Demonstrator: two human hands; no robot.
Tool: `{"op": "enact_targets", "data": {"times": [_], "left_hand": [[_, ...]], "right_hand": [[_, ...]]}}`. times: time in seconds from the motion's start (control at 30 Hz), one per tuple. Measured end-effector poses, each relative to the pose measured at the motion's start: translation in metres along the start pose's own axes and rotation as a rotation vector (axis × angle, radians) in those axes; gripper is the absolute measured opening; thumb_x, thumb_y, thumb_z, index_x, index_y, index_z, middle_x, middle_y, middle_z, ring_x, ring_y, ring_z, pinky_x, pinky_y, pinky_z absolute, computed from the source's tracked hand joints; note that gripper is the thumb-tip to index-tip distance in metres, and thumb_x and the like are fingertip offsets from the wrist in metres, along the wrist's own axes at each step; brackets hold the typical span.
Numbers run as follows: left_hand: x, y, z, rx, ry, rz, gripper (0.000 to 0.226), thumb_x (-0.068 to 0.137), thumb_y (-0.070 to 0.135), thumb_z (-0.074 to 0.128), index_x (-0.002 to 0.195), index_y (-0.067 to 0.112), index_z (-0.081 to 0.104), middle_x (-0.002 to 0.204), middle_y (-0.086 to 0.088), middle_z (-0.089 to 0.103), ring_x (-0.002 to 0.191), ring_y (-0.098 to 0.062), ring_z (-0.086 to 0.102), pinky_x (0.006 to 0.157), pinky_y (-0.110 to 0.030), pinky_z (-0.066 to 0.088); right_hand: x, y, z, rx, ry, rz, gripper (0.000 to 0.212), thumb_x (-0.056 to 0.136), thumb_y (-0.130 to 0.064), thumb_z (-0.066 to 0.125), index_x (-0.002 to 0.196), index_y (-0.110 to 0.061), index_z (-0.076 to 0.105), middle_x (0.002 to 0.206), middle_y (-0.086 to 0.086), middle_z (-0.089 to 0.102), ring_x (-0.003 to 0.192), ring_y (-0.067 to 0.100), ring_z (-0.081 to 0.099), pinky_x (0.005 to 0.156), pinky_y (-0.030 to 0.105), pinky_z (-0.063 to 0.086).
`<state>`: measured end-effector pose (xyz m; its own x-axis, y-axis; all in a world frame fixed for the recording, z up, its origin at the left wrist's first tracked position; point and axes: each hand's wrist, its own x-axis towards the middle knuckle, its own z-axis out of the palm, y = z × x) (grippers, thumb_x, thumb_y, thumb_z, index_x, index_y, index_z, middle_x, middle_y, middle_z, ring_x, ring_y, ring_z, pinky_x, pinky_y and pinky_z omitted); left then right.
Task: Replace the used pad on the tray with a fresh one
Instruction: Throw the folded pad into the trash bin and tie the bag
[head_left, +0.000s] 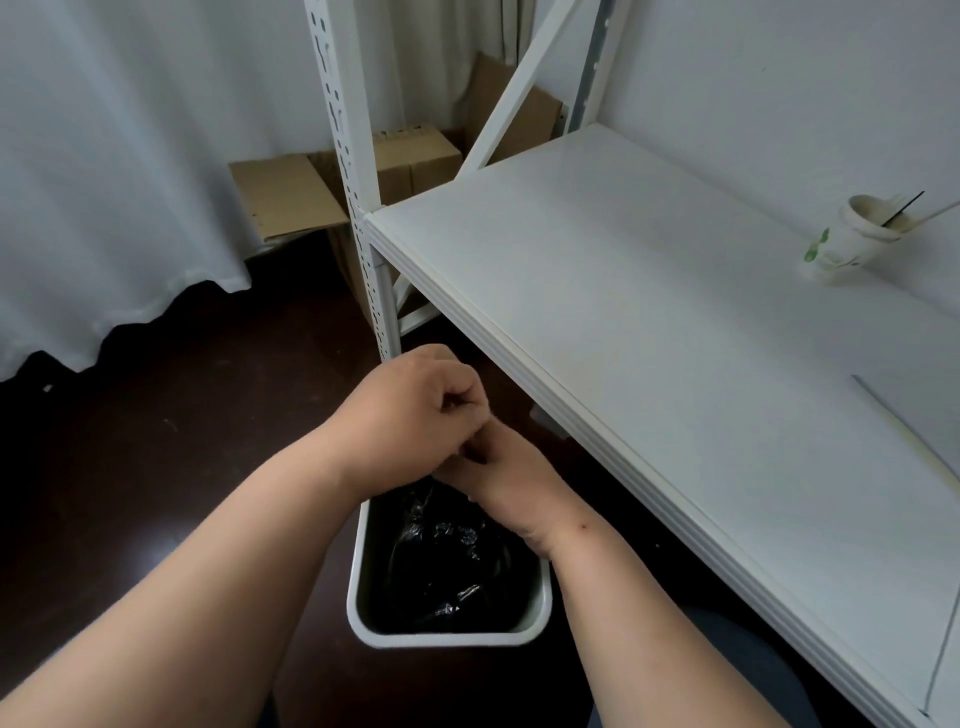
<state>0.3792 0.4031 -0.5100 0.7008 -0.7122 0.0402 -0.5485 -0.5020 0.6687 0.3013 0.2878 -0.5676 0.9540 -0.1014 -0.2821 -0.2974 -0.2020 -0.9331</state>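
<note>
Both hands are together above the far end of a white waste bin (450, 631) that stands on the dark floor (156, 467). The bin is lined with a black plastic bag (447, 561). The left hand (410, 415) has its fingers curled into a loose fist, and the right hand (498, 473) lies just under it, touching it, with its fingers bent toward the left one. It is not possible to tell whether the hands pinch something between them, because the place where the fingers meet is hidden and dark. No pad can be made out in the hands or in the bin.

To the right of the bin there is the white shelf (649, 312) of a metal rack, with its front edge passing just beside the right wrist. At the right edge of the shelf, well apart from the bin, a thin white sheet-like thing (919, 431) lies flat; whether it is the tray or a pad I cannot tell. Farther back on the shelf a paper cup (852, 239) stands with sticks in it. Behind the bin, past the rack post (345, 171), cardboard boxes (415, 156) stand near a white curtain (104, 182).
</note>
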Motion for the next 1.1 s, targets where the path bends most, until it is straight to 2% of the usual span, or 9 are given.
{"op": "enact_targets", "data": {"times": [0.03, 0.1, 0.17, 0.33, 0.53, 0.7, 0.83, 0.97, 1.1], "left_hand": [[0.001, 0.002, 0.002, -0.019, -0.025, -0.002, 0.013, 0.085, 0.020, 0.065, 0.074, 0.024, 0.069, 0.086, 0.011, 0.058, 0.083, 0.000, 0.057, 0.069, -0.010, 0.041], [0.000, 0.001, 0.006, -0.121, 0.000, -0.046, 0.012, 0.086, 0.017, 0.063, 0.084, 0.025, 0.070, 0.089, 0.009, 0.062, 0.082, -0.002, 0.060, 0.073, -0.015, 0.046], [-0.001, -0.007, 0.008, -0.282, 0.035, -0.157, 0.027, 0.087, 0.005, 0.056, 0.098, 0.027, 0.067, 0.094, 0.008, 0.064, 0.080, -0.007, 0.064, 0.073, -0.023, 0.051], [-0.007, -0.024, 0.022, -0.160, -0.101, -0.237, 0.041, 0.085, 0.002, 0.054, 0.086, 0.041, 0.068, 0.085, 0.019, 0.071, 0.085, 0.006, 0.063, 0.072, -0.008, 0.046], [-0.005, -0.025, 0.025, -0.201, 0.025, -0.298, 0.023, 0.079, 0.000, 0.051, 0.072, 0.016, 0.066, 0.061, 0.008, 0.061, 0.049, -0.003, 0.050, 0.047, -0.012, 0.038], [-0.005, -0.028, 0.029, -0.253, -0.050, -0.284, 0.012, 0.082, 0.014, 0.066, 0.088, 0.025, 0.063, 0.079, 0.005, 0.067, 0.070, -0.007, 0.060, 0.065, -0.022, 0.047], [-0.006, -0.029, 0.033, -0.228, 0.048, -0.290, 0.014, 0.083, 0.017, 0.069, 0.073, 0.026, 0.067, 0.068, 0.007, 0.067, 0.066, -0.004, 0.060, 0.063, -0.020, 0.046], [-0.004, -0.026, 0.026, -0.378, -0.119, -0.341, 0.017, 0.077, 0.002, 0.063, 0.070, 0.016, 0.070, 0.077, -0.005, 0.073, 0.080, -0.020, 0.069, 0.079, -0.036, 0.055], [0.002, -0.026, 0.023, -0.543, -0.172, -0.349, 0.012, 0.070, 0.017, 0.063, 0.078, 0.013, 0.071, 0.087, -0.015, 0.072, 0.079, -0.024, 0.065, 0.082, -0.037, 0.053]], "right_hand": [[-0.001, -0.007, 0.002, -0.017, 0.007, 0.048, 0.005, 0.092, -0.031, 0.058, 0.089, -0.030, 0.062, 0.070, -0.014, 0.063, 0.066, -0.002, 0.056, 0.065, 0.024, 0.041], [-0.002, -0.008, 0.001, -0.022, 0.061, 0.094, 0.035, 0.099, -0.029, 0.046, 0.064, -0.033, 0.051, 0.047, -0.017, 0.052, 0.043, -0.005, 0.044, 0.055, 0.022, 0.031], [-0.001, -0.004, 0.000, -0.034, 0.108, 0.070, 0.043, 0.101, -0.035, 0.042, 0.058, -0.038, 0.050, 0.043, -0.018, 0.047, 0.040, -0.003, 0.040, 0.054, 0.023, 0.029], [0.002, 0.002, -0.001, -0.021, 0.117, 0.039, 0.032, 0.102, -0.030, 0.040, 0.072, -0.032, 0.049, 0.048, -0.011, 0.043, 0.045, 0.005, 0.037, 0.056, 0.031, 0.030], [0.002, 0.003, -0.008, 0.164, 0.147, 0.144, 0.021, 0.103, -0.025, 0.038, 0.086, -0.021, 0.049, 0.055, 0.000, 0.056, 0.050, 0.015, 0.043, 0.050, 0.026, 0.034], [0.000, 0.001, -0.012, 0.170, 0.072, 0.137, 0.023, 0.103, -0.023, 0.039, 0.086, -0.019, 0.054, 0.059, 0.000, 0.059, 0.048, 0.011, 0.044, 0.044, 0.018, 0.033], [0.004, 0.004, -0.012, 0.262, 0.084, 0.144, 0.022, 0.103, -0.020, 0.040, 0.085, -0.018, 0.052, 0.060, 0.001, 0.061, 0.050, 0.013, 0.047, 0.045, 0.024, 0.030], [0.006, 0.007, -0.019, 0.413, 0.086, 0.164, 0.017, 0.096, -0.009, 0.053, 0.082, -0.013, 0.061, 0.068, 0.007, 0.064, 0.054, 0.014, 0.055, 0.046, 0.023, 0.034], [0.005, 0.005, -0.022, 0.236, 0.140, 0.137, 0.018, 0.084, -0.001, 0.069, 0.075, -0.016, 0.064, 0.069, 0.004, 0.067, 0.056, 0.011, 0.055, 0.049, 0.020, 0.038]]}}
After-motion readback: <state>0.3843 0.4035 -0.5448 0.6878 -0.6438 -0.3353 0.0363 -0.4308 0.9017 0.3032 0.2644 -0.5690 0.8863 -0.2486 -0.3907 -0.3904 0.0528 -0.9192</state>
